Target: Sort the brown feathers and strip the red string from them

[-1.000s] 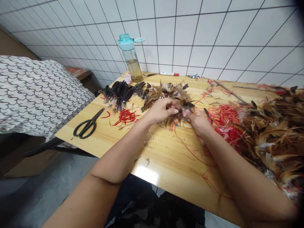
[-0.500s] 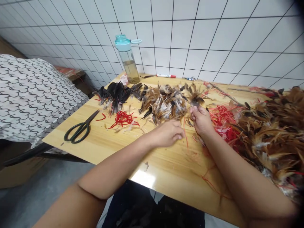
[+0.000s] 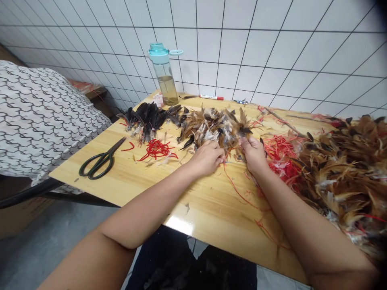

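Note:
My right hand [image 3: 254, 154] is closed on a small bunch of brown feathers [image 3: 242, 128], held upright just above the wooden table [image 3: 208, 205]. My left hand [image 3: 208, 158] is closed in a pinch beside it, its fingertips at the base of the bunch and at the edge of the loose brown feather pile [image 3: 208, 127]. A thin red string [image 3: 234, 187] trails from between the hands toward me across the table.
A black feather pile [image 3: 148, 117], red strings [image 3: 155, 149] and green-handled scissors [image 3: 99, 161] lie at the left. A water bottle [image 3: 165, 74] and a marker [image 3: 211, 97] stand by the tiled wall. A big brown feather heap [image 3: 341, 169] with red strings [image 3: 282, 151] fills the right. A patterned cushion [image 3: 42, 117] sits beyond the left edge.
My left hand drew back toward me with a red string half a second ago and has returned up to the bunch. My right hand stayed on the feather bunch.

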{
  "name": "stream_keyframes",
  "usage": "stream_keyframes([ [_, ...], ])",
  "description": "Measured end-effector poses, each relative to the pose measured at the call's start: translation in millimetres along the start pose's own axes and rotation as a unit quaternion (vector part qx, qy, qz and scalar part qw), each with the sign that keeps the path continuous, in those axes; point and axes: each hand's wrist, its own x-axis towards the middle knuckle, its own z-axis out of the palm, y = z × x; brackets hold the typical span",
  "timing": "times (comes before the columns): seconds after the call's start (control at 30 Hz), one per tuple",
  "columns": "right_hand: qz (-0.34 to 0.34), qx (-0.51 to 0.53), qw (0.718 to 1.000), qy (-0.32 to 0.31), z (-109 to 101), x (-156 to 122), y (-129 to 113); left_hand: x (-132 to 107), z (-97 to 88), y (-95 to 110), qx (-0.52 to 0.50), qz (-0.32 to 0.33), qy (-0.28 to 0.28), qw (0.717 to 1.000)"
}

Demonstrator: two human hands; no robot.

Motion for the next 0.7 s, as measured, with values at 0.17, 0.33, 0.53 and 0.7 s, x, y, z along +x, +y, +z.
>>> stream_keyframes([
  [0.17,-0.070,-0.057,0.996,0.011,7,-6,-12,0,-20.5,-10,0.001,-0.024,0.037,0.999],
  [0.33,-0.078,-0.089,0.993,-0.005,9,-6,-14,0,-32.4,-11,-0.050,-0.034,0.055,0.997],
  [0.53,-0.097,-0.149,0.984,-0.023,11,-6,-10,-2,-31.1,-8,-0.057,0.002,0.030,0.998],
  [0.7,-0.100,-0.173,0.979,-0.048,14,-7,-7,-1,-30.4,-10,0.019,-0.001,0.025,1.000],
])
